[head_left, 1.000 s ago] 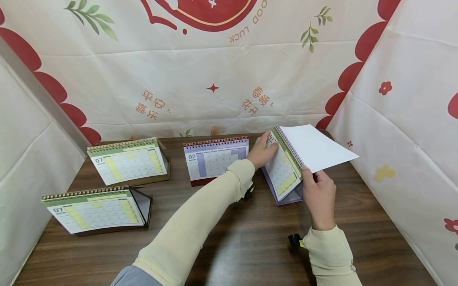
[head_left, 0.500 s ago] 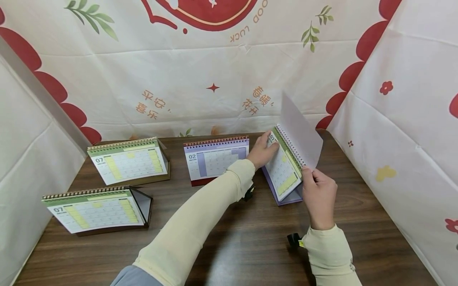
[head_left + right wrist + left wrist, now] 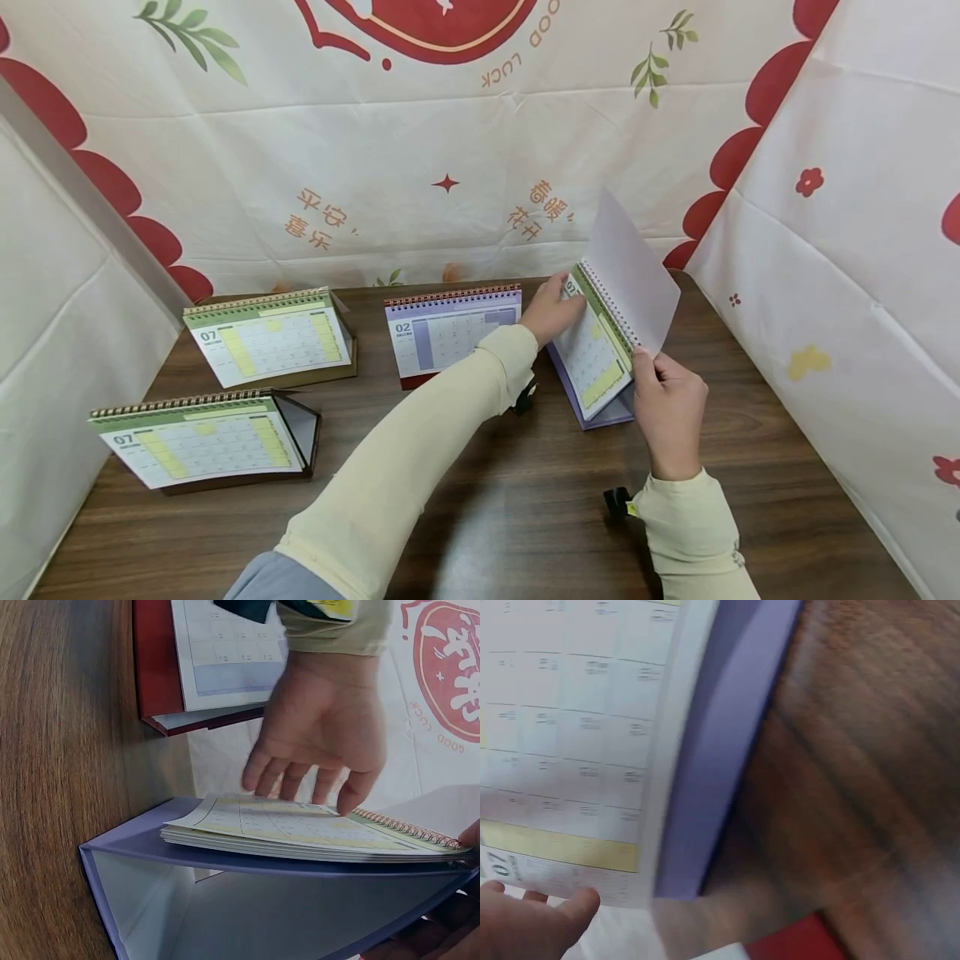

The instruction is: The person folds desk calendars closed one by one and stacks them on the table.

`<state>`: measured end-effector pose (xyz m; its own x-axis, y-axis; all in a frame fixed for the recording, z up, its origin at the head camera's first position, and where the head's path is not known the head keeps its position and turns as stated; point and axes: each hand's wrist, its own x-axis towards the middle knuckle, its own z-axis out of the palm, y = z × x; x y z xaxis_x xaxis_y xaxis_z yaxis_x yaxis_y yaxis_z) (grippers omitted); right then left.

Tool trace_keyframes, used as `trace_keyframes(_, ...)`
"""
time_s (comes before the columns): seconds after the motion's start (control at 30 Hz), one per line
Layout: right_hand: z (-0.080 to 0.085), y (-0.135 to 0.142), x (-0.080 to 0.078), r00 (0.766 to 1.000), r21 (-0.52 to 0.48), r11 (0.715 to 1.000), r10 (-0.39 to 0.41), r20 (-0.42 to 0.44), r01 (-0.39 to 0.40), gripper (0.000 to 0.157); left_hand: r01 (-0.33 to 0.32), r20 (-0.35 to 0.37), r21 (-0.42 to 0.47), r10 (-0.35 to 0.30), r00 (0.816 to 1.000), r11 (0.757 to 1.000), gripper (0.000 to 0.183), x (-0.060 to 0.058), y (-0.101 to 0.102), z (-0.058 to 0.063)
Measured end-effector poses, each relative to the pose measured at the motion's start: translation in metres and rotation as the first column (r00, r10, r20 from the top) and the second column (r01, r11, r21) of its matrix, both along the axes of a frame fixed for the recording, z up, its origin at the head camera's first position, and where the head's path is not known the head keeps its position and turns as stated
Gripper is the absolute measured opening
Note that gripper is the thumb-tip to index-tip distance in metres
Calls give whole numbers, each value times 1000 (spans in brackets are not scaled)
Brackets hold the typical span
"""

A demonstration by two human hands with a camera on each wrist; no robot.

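A purple-based desk calendar (image 3: 592,354) stands at the table's right rear, angled, its green-topped page marked 07. My left hand (image 3: 553,310) is at its far end; in the right wrist view that hand's extended fingers (image 3: 294,778) meet the page front. The left wrist view has my thumb (image 3: 581,907) over the page beside the 07. At the near end of the coil, my right hand (image 3: 667,408) grips the calendar, thumb by the rings and other fingers (image 3: 427,930) behind the back board. A white sheet (image 3: 630,271) stands up from the coil, leaning back.
Close to my left hand is a red-based calendar (image 3: 442,333) showing 02. Farther left stand a gold-based calendar (image 3: 270,342) and a dark-based calendar (image 3: 198,442), both showing 07. A printed white cloth (image 3: 450,133) hangs behind the brown table (image 3: 525,517).
The white sheet, earlier spread out flat to the right of the coil, has swung up to stand nearly upright. Both hands have kept almost the same places on the calendar.
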<state>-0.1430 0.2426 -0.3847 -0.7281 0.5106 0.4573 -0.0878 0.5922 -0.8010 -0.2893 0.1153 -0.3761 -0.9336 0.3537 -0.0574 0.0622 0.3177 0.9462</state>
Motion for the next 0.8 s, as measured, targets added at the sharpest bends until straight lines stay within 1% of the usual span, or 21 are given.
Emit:
trace_keyframes(0.07,0,0,0,1000,6,1000,3,-4,-3,31,-26,-15,19,27,1000,999,63,-1,1,8)
trace_keyframes(0.13,-1,1,0,1000,10,1000,5,-7,-5,31,-71,-43,56,74,996,996,60,-3,1,18)
trace_keyframes(0.17,-1,1,0,1000,16,1000,5,-9,-5,32,-101,-44,92,105,993,991,57,-5,2,23)
trace_keyframes(0.2,-2,1,0,1000,21,1000,6,-10,-6,33,-137,-38,145,144,989,980,53,-6,2,31)
trace_keyframes(0.23,-2,1,0,1000,25,1000,6,-11,-5,34,-178,-30,212,188,982,961,49,-8,2,39)
trace_keyframes(0.27,-3,1,0,1000,30,1000,5,-12,-4,35,-215,-10,283,227,974,935,44,-11,2,48)
trace_keyframes(0.3,-3,2,0,1000,32,999,3,-11,-3,36,-244,11,358,257,966,901,40,-12,1,58)
trace_keyframes(0.33,-3,2,0,1000,32,999,3,-10,-3,36,-260,36,438,272,962,861,35,-13,0,69)
trace_keyframes(0.37,-3,2,0,1000,33,999,3,-11,-3,36,-270,61,514,279,958,814,31,-14,-1,80)
trace_keyframes(0.4,-3,2,0,1000,32,999,3,-10,-3,36,-267,75,576,275,958,773,28,-13,-2,91)
trace_keyframes(0.43,-3,3,0,1000,32,999,3,-11,-3,35,-247,74,619,258,963,745,25,-12,-3,102)
trace_keyframes(0.47,-2,3,0,1000,33,999,3,-12,-3,34,-217,65,649,231,971,729,24,-9,-4,112)
trace_keyframes(0.5,-2,3,0,1000,32,999,2,-11,-2,33,-179,46,671,201,979,720,23,-6,-4,122)
trace_keyframes(0.53,-2,3,0,1000,33,999,1,-11,-1,32,-137,19,674,168,986,726,22,-3,-3,131)
trace_keyframes(0.57,-1,4,0,1000,36,999,1,-11,0,32,-95,-9,668,135,991,738,22,1,-2,140)
trace_keyframes(0.6,-1,4,0,1000,37,999,0,-9,0,32,-42,-49,654,97,994,755,23,5,-1,147)
trace_keyframes(0.63,-1,4,0,1000,38,999,0,-9,0,31,13,-89,628,55,995,778,25,9,0,154)
trace_keyframes(0.67,-1,5,1,1000,35,999,2,-5,-2,30,61,-121,592,14,993,804,26,12,2,160)
trace_keyframes(0.73,-1,5,1,1000,31,999,7,1,-7,30,156,-172,494,-79,982,855,33,18,5,169)
trace_keyframes(0.8,-1,5,1,1000,26,1000,14,5,-14,30,240,-196,398,-173,965,886,40,21,6,175)
